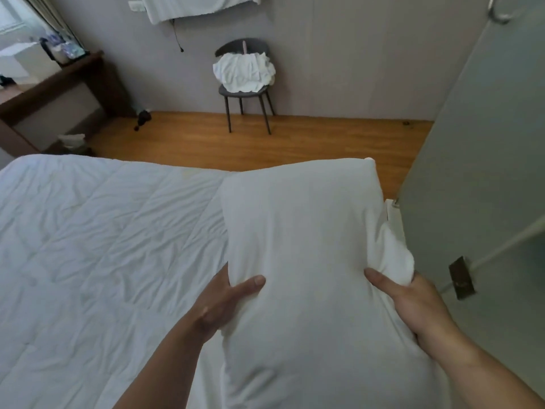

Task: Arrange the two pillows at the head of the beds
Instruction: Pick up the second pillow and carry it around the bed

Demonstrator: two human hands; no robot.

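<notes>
A white pillow [306, 231] is held lengthwise in front of me, above the right side of the bed [97, 246]. My left hand [227, 302] grips its left edge, thumb on top. My right hand [410, 299] grips its right edge, bunching the fabric. The bed is covered by a wrinkled white duvet. A second white bundle, maybe the other pillow, lies on a dark chair [244, 75] against the far wall.
A frosted glass door [483, 172] stands close on the right. Wooden floor [265, 143] lies between the bed's end and the wall. A dark wooden desk [59, 93] with clutter stands at the far left.
</notes>
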